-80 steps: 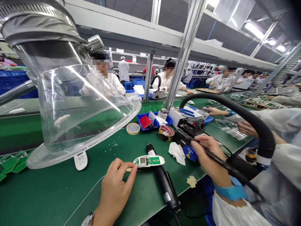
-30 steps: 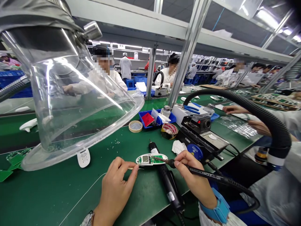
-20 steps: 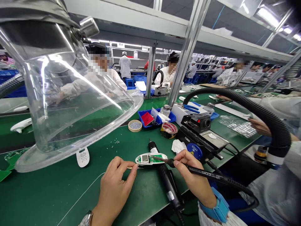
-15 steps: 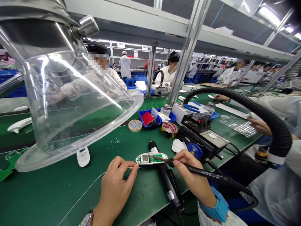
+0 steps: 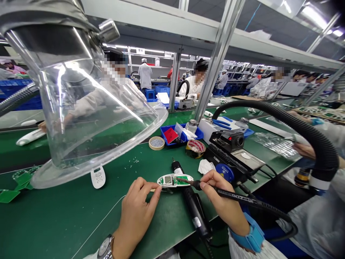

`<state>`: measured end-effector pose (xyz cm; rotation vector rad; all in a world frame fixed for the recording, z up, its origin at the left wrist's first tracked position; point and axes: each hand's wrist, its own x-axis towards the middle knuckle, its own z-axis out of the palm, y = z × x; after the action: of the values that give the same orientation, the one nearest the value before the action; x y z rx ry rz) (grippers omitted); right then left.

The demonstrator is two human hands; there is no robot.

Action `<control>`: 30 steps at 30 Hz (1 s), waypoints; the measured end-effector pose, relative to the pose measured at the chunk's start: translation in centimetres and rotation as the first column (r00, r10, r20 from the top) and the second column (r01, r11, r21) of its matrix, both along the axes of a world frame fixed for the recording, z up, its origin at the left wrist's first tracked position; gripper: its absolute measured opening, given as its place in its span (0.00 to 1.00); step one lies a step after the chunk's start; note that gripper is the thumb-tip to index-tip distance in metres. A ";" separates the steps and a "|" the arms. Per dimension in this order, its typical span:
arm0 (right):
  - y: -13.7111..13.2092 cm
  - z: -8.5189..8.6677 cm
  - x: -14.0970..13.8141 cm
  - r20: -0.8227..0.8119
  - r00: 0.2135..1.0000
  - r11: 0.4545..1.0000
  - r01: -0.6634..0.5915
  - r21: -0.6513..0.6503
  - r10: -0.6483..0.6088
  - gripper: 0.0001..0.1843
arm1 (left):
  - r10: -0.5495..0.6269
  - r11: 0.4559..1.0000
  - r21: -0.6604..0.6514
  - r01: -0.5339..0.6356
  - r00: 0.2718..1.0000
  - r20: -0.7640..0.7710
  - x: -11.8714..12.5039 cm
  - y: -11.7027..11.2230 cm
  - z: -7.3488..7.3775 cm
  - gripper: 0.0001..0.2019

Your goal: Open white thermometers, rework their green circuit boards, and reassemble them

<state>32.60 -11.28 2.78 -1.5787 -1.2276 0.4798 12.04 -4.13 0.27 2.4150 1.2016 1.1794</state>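
Well, white device [image 5: 172, 185] lies over upper black screwdriver [image 5: 192, 208]. R hand [image 5: 222, 207], right of screwdriver, grips soldering iron [image 5: 230, 195], tip at green board [image 5: 185, 177]; L hand [image 5: 137, 207], left of screwdriver, seemingly pinches thin wire [image 5: 105, 217], can't tell if device too. Prob. light, stiff, slick shell, fragile board: hold by rim. Underside hidden; tip contact too small to confirm.

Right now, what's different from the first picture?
The right hand, already holding the soldering iron, has moved it left, from near the soldering station to the circuit board. The left hand stays at the white casing; the electric screwdriver lies where it was.
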 end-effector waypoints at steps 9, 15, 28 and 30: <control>0.2 0.1 1.9 -0.235 0.971 0.995 0.063 0.082 -0.042 0.13 | 0.013 0.995 -0.095 -0.011 1.000 0.027 -0.4 -0.1 0.6 0.10; 1.4 0.4 2.9 -0.318 0.948 0.999 0.002 0.051 0.014 0.10 | -0.001 0.990 -0.144 0.008 0.999 0.044 -0.4 0.1 0.8 0.10; 2.1 0.2 2.7 -0.355 0.933 0.994 -0.093 -0.058 0.066 0.08 | -0.015 0.978 -0.207 0.023 0.999 0.042 -0.4 0.1 0.9 0.10; 2.1 0.2 2.6 -0.353 0.933 0.993 -0.098 -0.066 0.068 0.08 | -0.015 0.977 -0.212 0.022 0.999 0.039 -0.4 0.0 0.9 0.10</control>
<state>35.20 -9.19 2.99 -1.4362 -1.0115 0.8390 11.62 -4.10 1.19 2.2328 1.2237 1.0281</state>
